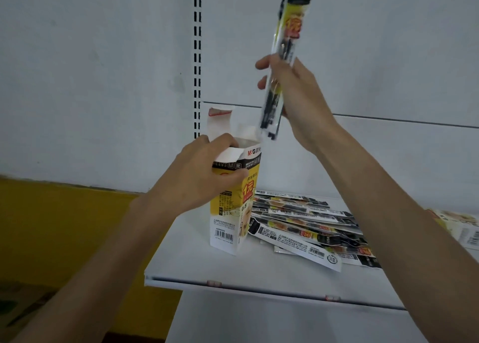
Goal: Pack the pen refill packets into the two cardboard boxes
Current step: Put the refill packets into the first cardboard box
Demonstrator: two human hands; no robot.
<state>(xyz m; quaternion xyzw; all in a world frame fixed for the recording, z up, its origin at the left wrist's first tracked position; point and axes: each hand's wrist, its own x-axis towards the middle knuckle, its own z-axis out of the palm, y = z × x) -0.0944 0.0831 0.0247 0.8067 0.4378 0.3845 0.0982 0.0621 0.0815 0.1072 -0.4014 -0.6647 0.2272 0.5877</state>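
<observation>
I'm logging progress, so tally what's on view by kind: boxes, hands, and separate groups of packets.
Boxes: 2 (upright box; lying box, cut off at the right edge)
Hands: 2 (left hand; right hand)
Packet groups: 2 (held bunch; shelf pile)
Total: 6

White shelf [197,267] carries an upright open box [228,228], refill packets [305,228] heaped beside it (overlapping), a second box [464,228] rightward.

Upright open-topped box [228,226], a packet bundle [287,23] tilted above it, loose packets [298,228] piled beside.
</observation>
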